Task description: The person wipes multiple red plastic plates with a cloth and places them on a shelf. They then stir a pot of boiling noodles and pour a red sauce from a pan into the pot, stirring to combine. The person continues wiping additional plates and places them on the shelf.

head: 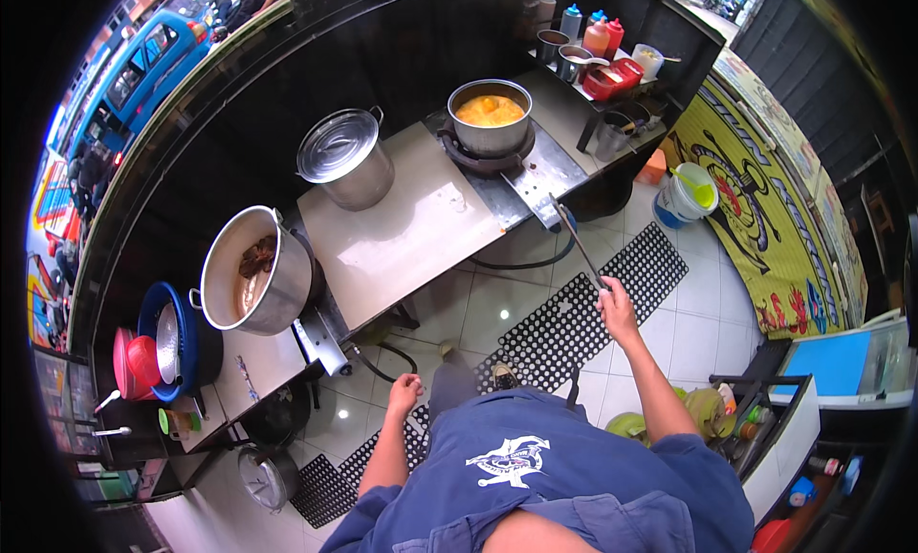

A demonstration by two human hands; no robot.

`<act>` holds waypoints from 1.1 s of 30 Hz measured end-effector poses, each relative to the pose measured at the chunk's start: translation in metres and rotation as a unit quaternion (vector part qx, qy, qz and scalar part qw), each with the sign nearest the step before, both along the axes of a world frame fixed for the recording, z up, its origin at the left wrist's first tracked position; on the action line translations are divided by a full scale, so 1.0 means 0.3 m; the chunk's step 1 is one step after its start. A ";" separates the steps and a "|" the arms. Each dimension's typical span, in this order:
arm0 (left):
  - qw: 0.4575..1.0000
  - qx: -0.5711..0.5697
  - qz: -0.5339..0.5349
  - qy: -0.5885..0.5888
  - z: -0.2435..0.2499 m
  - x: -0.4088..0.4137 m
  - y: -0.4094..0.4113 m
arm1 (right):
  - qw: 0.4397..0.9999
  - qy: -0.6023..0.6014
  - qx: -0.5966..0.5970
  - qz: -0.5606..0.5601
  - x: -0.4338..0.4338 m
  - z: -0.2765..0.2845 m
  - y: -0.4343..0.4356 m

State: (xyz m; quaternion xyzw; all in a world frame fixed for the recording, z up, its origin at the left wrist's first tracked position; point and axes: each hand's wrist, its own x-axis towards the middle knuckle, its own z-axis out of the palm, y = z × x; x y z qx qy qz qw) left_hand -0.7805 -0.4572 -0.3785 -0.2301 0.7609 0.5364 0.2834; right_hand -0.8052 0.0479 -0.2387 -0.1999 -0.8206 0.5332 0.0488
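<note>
My right hand [615, 305] grips one end of a long, thin metal utensil [578, 241], which points towards the stove front. Its far tip is near the metal tray [531, 194] of the right-hand burner. On that burner stands an uncovered pot [490, 133] of orange-yellow liquid. My left hand [407, 391] hangs loosely curled in front of the counter, with nothing visible in it. A lidded aluminium pot [346, 158] stands on the pale counter [409, 223]. Further left, a large uncovered pot [247, 273] tilts on another burner, with dark brown pieces inside.
Squeeze bottles [595, 38] and small metal cups stand on the right-hand shelf. A white bucket [685, 198] holding a green scoop stands on the floor. A hose [523, 264] hangs below the counter. Perforated black mats [595, 305] lie underfoot. Blue and red basins [172, 341] stand far left.
</note>
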 end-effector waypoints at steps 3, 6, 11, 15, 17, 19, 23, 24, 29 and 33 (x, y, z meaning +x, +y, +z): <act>0.999 -0.035 -0.026 0.011 -0.031 -0.122 -0.005 | 0.999 0.004 0.027 0.024 -0.174 0.132 0.007; 0.997 -0.040 -0.012 -0.061 -0.092 -0.195 -0.036 | 0.996 0.007 0.076 0.050 -0.348 0.270 0.012; 0.982 -0.055 0.033 -0.179 -0.248 -0.280 -0.126 | 0.983 0.012 0.163 0.088 -0.684 0.452 0.059; 0.972 -0.011 0.105 -0.208 -0.241 -0.400 -0.129 | 0.957 0.021 0.267 0.115 -1.008 0.510 0.084; 0.975 0.000 0.120 -0.185 -0.226 -0.495 -0.125 | 0.911 0.111 0.372 0.140 -1.196 0.457 0.111; 0.980 0.011 0.126 -0.155 -0.238 -0.550 -0.146 | 0.885 0.037 0.436 0.158 -1.360 0.467 0.072; 0.980 0.010 0.173 -0.098 -0.171 -0.671 -0.147 | 0.856 -0.136 0.479 0.142 -1.646 0.407 0.000; 0.980 0.011 0.179 -0.089 -0.157 -0.674 -0.149 | 0.845 -0.161 0.489 0.141 -1.715 0.368 -0.007; 0.962 0.011 0.253 -0.105 -0.161 -0.566 -0.144 | 0.845 -0.175 0.474 0.177 -1.936 0.172 0.029; 0.950 0.016 0.282 -0.134 -0.166 -0.384 -0.083 | 0.865 -0.159 0.420 0.225 -1.960 0.084 0.084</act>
